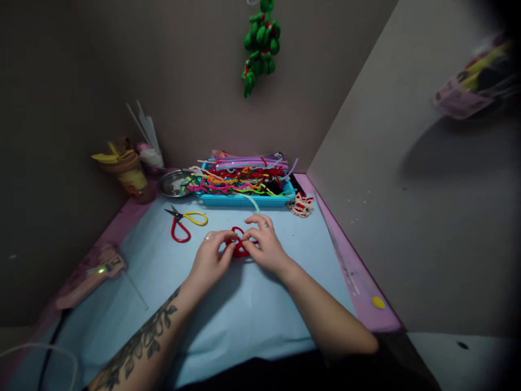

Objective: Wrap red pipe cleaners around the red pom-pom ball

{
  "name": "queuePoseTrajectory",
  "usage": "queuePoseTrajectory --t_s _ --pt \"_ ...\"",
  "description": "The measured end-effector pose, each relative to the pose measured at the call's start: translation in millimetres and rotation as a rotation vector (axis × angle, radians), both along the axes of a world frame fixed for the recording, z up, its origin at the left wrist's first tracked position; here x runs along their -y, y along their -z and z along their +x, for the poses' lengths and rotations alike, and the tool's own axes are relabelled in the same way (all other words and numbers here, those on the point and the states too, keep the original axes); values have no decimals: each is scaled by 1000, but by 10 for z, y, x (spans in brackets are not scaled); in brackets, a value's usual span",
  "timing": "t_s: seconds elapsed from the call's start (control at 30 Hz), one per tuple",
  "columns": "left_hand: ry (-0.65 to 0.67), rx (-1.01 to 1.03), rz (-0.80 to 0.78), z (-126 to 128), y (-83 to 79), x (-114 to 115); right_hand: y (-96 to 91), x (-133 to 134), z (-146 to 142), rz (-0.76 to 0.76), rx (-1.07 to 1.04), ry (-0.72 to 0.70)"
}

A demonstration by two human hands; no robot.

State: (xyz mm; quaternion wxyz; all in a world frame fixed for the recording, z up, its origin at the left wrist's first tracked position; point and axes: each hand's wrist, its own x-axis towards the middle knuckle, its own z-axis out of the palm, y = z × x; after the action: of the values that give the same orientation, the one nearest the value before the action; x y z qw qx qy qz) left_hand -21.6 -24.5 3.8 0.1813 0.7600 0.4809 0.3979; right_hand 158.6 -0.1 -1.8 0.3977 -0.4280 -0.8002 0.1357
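Note:
Both hands are over the middle of the blue-covered table, closed on a red fuzzy pipe-cleaner piece (239,252) bent into loops. My left hand (211,255) pinches its left side between thumb and fingers. From the right, my right hand (265,244) grips the piece with thumb and index finger, its other fingers partly curled. Fingertips hide part of the loops. Scissors (178,216) with one red and one yellow handle lie apart from my left hand, their blades parted.
A blue tray (248,201) full of colourful pipe cleaners stands at the back, beside a metal bowl (173,183). A cream and red ornament (301,205) lies at its right. A pink glue gun (93,279) with a lit green light rests at left. Walls enclose the table.

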Motion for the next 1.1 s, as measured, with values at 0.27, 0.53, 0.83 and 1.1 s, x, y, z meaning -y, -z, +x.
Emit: queuePoseTrajectory --t_s 0.27,0.53,0.83,1.1 --pt "-9 55 -112 31 31 16 -21 71 -33 48 49 -46" --pt "-54 -89 -42 30 19 35 -27 96 -49 129 91 -23" --pt "130 149 -378 -30 21 32 -4 63 24 304 160 -144" --pt "-44 -203 71 -6 -3 55 -83 23 72 -47 174 -165"
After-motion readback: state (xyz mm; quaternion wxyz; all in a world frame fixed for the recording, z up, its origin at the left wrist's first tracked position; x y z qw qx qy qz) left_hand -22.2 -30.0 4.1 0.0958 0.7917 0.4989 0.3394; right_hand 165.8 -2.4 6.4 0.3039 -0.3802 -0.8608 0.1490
